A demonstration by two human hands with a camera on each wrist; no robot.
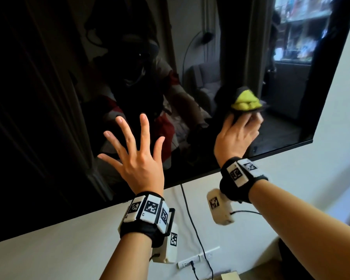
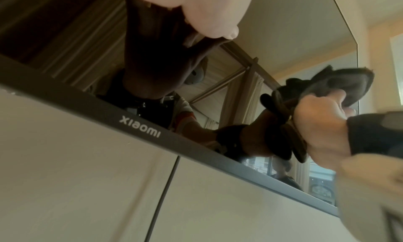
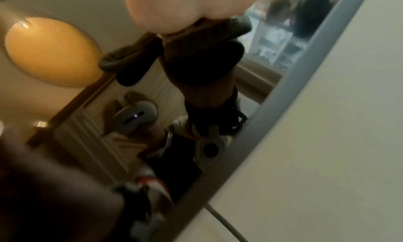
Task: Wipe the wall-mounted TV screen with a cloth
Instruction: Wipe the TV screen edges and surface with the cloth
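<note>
Cloth held at the TV screen

The cloth (image 1: 248, 102), dark with a yellow-green fold, sits bunched against the lower right part of the wall-mounted TV screen (image 1: 49, 98), clamped in the grip of the right hand (image 1: 235, 136). The left hand (image 1: 136, 156) has its fingers spread apart, up against the glass near the bottom edge. A black cable (image 1: 192, 223) hangs down the white wall (image 1: 59, 249) below.

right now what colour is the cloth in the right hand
Dark grey-black with a yellow-green side, cloth; head view shows it best.

Daylight is reflecting brightly off the dark TV screen (image 1: 210, 57) in the head view, while the right-wrist picture is smearing with blur.
</note>
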